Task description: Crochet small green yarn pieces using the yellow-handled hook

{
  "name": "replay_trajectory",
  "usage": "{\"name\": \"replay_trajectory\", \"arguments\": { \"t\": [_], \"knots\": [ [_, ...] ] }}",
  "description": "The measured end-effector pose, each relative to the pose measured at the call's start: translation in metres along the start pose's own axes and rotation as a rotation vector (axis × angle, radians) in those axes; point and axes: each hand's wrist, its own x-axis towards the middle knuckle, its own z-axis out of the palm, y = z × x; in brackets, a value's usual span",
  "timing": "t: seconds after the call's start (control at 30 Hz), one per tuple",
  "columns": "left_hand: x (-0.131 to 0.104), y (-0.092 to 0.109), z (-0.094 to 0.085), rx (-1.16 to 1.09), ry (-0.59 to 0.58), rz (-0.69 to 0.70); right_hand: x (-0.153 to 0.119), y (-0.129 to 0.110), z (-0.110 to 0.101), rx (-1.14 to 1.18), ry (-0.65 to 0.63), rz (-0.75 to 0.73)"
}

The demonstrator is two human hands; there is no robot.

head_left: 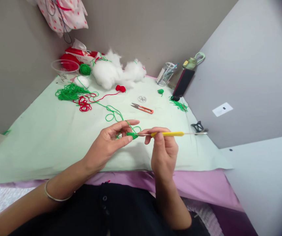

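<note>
Between the thumb and fingers of my left hand is a small green crochet piece. Green yarn runs over the raised index finger of that hand and back across the table. My right hand is closed around the yellow handle of a crochet hook. The hook's metal shaft points left, and its tip meets the right end of the green piece. Whether a loop sits on the tip is too small to tell.
Orange thread snips and a small clear dish lie beyond my hands. Farther back are white stuffing, loose green yarn, a red crocheted piece and a clear tub. A phone leans by a bottle at right.
</note>
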Motion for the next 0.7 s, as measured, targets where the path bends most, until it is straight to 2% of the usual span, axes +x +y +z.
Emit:
{"name": "replay_trajectory", "arguments": {
  "t": [0.13, 0.23, 0.33, 0.4, 0.47, 0.53, 0.57, 0.7],
  "knots": [
    [-0.001, 0.001, -0.001, 0.137, 0.032, 0.06, -0.005, -0.005, 0.001, -0.247, -0.016, -0.16],
    [-0.004, 0.001, 0.003, 0.207, 0.068, 0.134, -0.008, 0.001, 0.001, -0.327, -0.056, -0.336],
    [-0.008, 0.0, 0.01, 0.16, 0.12, 0.16, -0.011, 0.012, 0.001, -0.421, -0.038, -0.495],
    [-0.008, 0.0, 0.014, -0.022, 0.102, 0.058, -0.012, 0.018, 0.002, -0.575, -0.005, -0.629],
    [-0.005, 0.0, 0.015, -0.257, 0.025, -0.126, -0.012, 0.018, 0.002, -0.659, 0.025, -0.702],
    [-0.001, 0.0, 0.013, -0.413, -0.038, -0.251, -0.01, 0.014, 0.002, -0.559, 0.058, -0.62],
    [0.001, 0.001, 0.011, -0.441, -0.048, -0.263, -0.008, 0.012, 0.003, -0.455, 0.075, -0.536],
    [0.002, 0.002, 0.008, -0.381, -0.026, -0.17, -0.002, 0.003, 0.006, -0.069, 0.077, -0.224]
  ]
}}
